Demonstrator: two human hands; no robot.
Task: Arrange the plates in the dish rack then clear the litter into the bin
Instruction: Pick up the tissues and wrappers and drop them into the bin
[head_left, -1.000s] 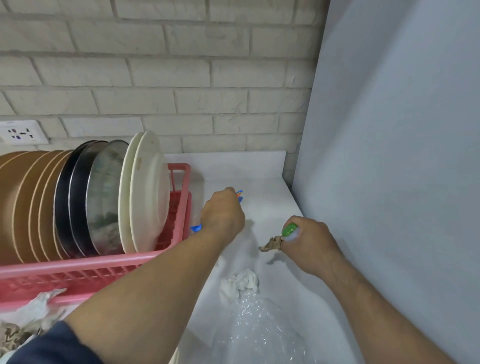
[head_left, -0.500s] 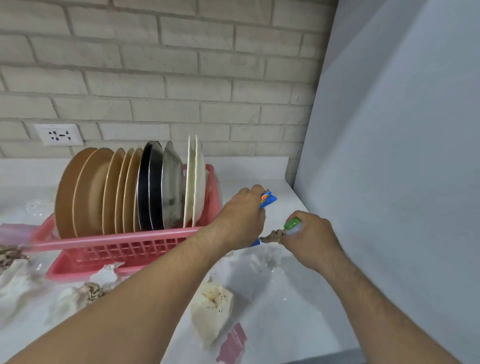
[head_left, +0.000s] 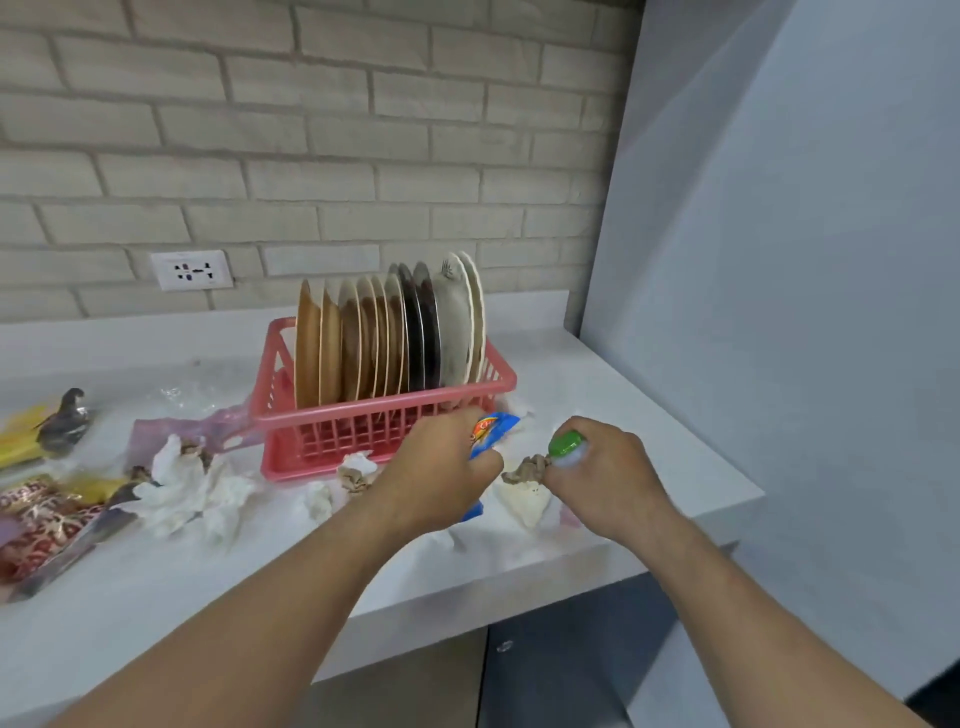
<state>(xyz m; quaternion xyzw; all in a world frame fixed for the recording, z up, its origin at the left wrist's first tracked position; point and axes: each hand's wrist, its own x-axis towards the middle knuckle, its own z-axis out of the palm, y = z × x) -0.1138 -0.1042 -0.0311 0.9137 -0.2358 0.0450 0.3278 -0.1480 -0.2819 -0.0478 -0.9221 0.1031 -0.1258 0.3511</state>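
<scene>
The left hand (head_left: 441, 467) is curled round a blue wrapper (head_left: 494, 428) of glossy, crinkled foil with orange print. The wrapper's long axis runs from upper right to lower left through the fist, and both ends stick out. The right hand (head_left: 602, 478) is closed on a green-capped item (head_left: 565, 445) and pinches a crumpled brown scrap (head_left: 524, 467), which points toward the left hand. The hands are near each other but apart.

Just beyond the left hand stands the dish rack (head_left: 384, 415), a rectangular pink plastic lattice with its long axis running left to right. The plates (head_left: 384, 338) stand on edge in it: tan, then black, then white nearest the right hand. A cream tissue (head_left: 524, 501) lies under the right hand. White crumpled tissues (head_left: 192, 483) and a red patterned wrapper (head_left: 41, 514) lie well left of the left hand.

The counter (head_left: 649, 415) is smooth and white. Behind it is a painted brick wall (head_left: 363, 156) with a socket (head_left: 190, 269). A flat grey panel (head_left: 779, 260) stands right of the right hand.
</scene>
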